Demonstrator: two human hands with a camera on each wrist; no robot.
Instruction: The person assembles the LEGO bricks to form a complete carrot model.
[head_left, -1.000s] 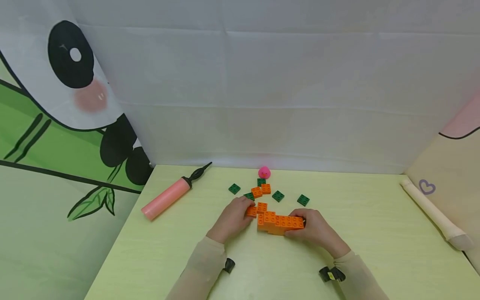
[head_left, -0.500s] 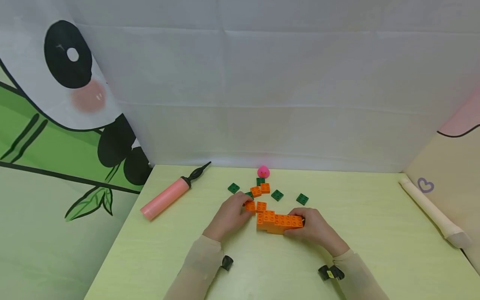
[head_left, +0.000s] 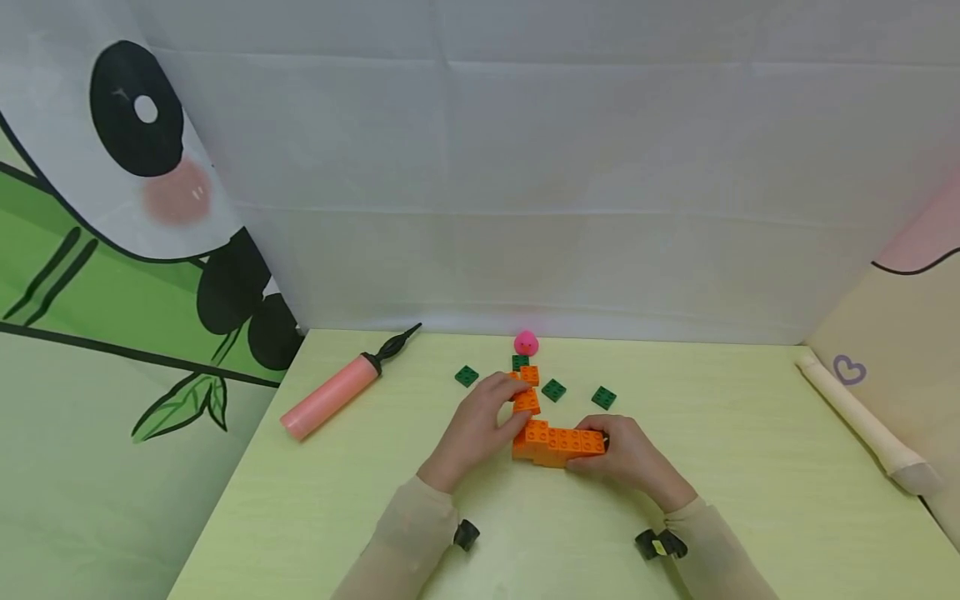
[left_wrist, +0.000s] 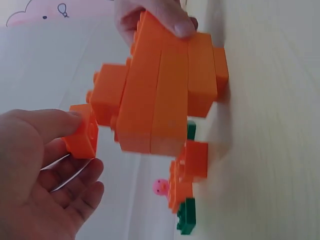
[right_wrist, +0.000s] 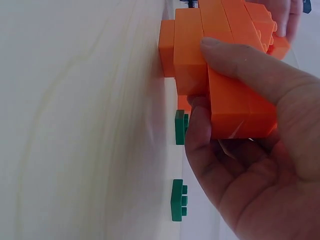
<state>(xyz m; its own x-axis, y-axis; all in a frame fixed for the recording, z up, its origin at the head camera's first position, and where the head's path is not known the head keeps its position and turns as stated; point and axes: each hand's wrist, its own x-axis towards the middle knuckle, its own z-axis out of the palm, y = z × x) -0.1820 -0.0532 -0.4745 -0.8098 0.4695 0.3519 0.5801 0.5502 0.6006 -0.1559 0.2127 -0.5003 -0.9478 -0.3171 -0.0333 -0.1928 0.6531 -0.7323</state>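
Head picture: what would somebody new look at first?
Probably the huge black cartoon eye at the upper left. Next, the bright orange block build near the middle of the table, gripped by the right hand, while the left hand pinches an orange brick close to it.

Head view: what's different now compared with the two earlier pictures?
The left hand has moved right and up in the picture, bringing the orange brick it pinches to the left end of the orange stack. Nothing was visibly let go. The right hand still grips the stack; the pump, pink toy and visible green bricks stayed put.
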